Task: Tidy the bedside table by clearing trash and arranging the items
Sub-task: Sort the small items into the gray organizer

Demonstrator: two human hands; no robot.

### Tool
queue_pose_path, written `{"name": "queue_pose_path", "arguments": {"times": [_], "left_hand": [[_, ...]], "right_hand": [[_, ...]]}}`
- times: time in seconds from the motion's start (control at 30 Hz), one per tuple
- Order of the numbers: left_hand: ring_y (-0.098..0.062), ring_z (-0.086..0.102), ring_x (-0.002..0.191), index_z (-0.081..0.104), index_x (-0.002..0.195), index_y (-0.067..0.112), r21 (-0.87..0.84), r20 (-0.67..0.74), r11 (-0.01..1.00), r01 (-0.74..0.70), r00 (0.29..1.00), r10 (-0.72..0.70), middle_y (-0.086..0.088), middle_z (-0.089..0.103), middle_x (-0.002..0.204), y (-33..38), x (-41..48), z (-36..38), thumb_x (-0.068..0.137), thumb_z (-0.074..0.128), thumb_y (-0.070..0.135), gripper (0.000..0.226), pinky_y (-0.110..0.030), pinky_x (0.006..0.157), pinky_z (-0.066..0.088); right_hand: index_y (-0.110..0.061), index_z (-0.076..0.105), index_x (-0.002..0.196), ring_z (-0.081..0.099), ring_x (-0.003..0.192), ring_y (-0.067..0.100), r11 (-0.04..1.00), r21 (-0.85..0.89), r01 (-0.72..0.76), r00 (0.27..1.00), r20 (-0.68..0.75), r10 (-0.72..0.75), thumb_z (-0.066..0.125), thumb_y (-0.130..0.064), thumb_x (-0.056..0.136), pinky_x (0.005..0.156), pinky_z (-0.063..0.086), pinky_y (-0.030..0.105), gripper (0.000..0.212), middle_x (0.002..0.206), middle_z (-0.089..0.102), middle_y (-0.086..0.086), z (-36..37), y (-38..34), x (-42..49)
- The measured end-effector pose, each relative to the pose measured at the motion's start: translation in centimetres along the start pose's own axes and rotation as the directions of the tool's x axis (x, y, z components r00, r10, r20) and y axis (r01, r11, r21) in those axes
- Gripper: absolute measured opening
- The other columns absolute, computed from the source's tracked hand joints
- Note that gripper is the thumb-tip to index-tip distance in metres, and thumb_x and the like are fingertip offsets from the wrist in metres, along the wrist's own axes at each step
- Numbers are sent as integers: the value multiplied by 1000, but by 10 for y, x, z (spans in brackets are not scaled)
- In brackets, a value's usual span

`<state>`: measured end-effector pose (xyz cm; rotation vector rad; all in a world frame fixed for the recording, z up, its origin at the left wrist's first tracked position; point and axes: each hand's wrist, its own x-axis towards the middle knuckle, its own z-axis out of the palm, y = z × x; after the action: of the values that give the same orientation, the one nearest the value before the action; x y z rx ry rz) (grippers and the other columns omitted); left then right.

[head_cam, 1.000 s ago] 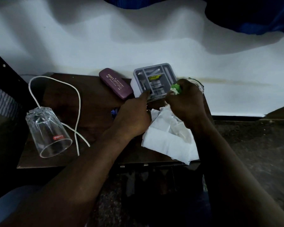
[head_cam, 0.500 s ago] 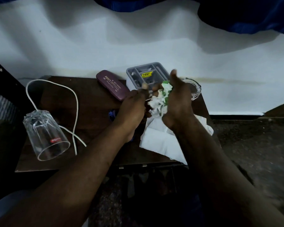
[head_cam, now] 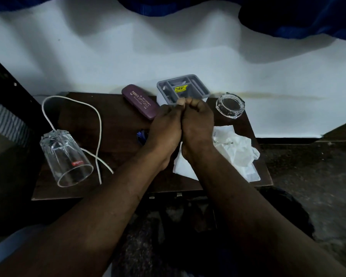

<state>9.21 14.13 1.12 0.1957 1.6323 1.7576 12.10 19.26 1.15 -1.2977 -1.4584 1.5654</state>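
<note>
My 2 hands, left hand point(head_cam: 164, 126) and right hand point(head_cam: 198, 124), press together with fingers point(head_cam: 194, 102) clenched. I cannot tell what, if anything, they enclose. I judge this is the trash-gathering step. The next grab is the crumpled white tissue paper point(head_cam: 238, 148) just right of my fingers. Just beyond them sits a grey plastic compartment tray point(head_cam: 200, 88). Far left, a clear glass tumbler point(head_cam: 66, 156) lies tipped on the dark wooden bedside table point(head_cam: 84, 120).

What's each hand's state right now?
Left hand: fingers curled, pressed against the right; any contents hidden.
Right hand: fingers curled against the left; any contents hidden.
</note>
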Motion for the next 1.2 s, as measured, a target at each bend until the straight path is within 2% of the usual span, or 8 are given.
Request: {"name": "queue_pose_path", "arguments": {"times": [0.23,0.4,0.53,0.63,0.7,0.87,1.07,1.2], "left_hand": [[-17,66,80,56,102,9,177,-104,960,-218,966,238,-10,70,93,-3,-10,9,101,61,21,13,-33,71,52],[-10,55,70,49,95,15,216,-145,940,-265,943,300,1,60,80,-5,-18,17,98,63,15,14,-27,69,46],[-17,55,74,50,84,17,222,-165,944,-243,945,282,2,58,76,-6,-31,26,102,62,23,22,-31,74,45],[-26,60,80,53,82,17,302,-111,921,-248,950,292,-6,65,79,-17,-51,33,101,61,21,21,-34,74,46],[-27,60,83,54,82,15,381,-89,892,-245,950,299,-1,63,78,-23,-66,38,100,62,20,20,-35,77,45],[-30,61,114,64,105,4,519,-81,840,-160,969,234,-15,69,116,-41,-91,47,102,58,22,19,-34,93,40],[-33,66,109,64,102,8,529,-77,837,-141,974,213,-16,71,113,-46,-93,43,101,58,27,20,-38,95,49],[-27,68,67,63,82,13,461,-27,884,-80,994,104,-13,71,82,-46,-83,38,98,65,32,24,-50,77,63]], "right_hand": [[-19,75,91,75,101,23,993,85,-87,992,98,79,36,-59,107,95,58,45,58,104,78,7,-23,-14,-31],[-18,67,121,76,91,22,962,135,-239,939,286,194,36,-48,111,72,63,38,44,110,77,11,-50,-10,-59],[-17,55,82,44,41,11,969,130,-210,933,324,159,41,-24,110,49,37,22,32,47,51,-5,-77,-5,-75],[-10,60,80,49,42,13,991,16,-133,965,229,126,43,1,94,43,39,23,24,53,53,5,-102,5,-85],[-11,66,78,65,59,26,993,-108,-48,979,191,68,46,-4,80,60,59,39,21,65,63,13,-116,13,-92],[-17,75,85,67,77,33,976,-194,-100,982,140,128,48,-18,69,84,58,60,31,77,74,13,-136,19,-105],[-21,63,72,62,59,5,987,-125,-102,993,42,108,54,-16,93,60,53,23,24,70,67,-5,-148,19,-94],[-16,68,71,64,50,15,973,-23,-229,972,42,230,65,-32,85,43,43,22,22,54,65,-3,-160,13,-73]]}}
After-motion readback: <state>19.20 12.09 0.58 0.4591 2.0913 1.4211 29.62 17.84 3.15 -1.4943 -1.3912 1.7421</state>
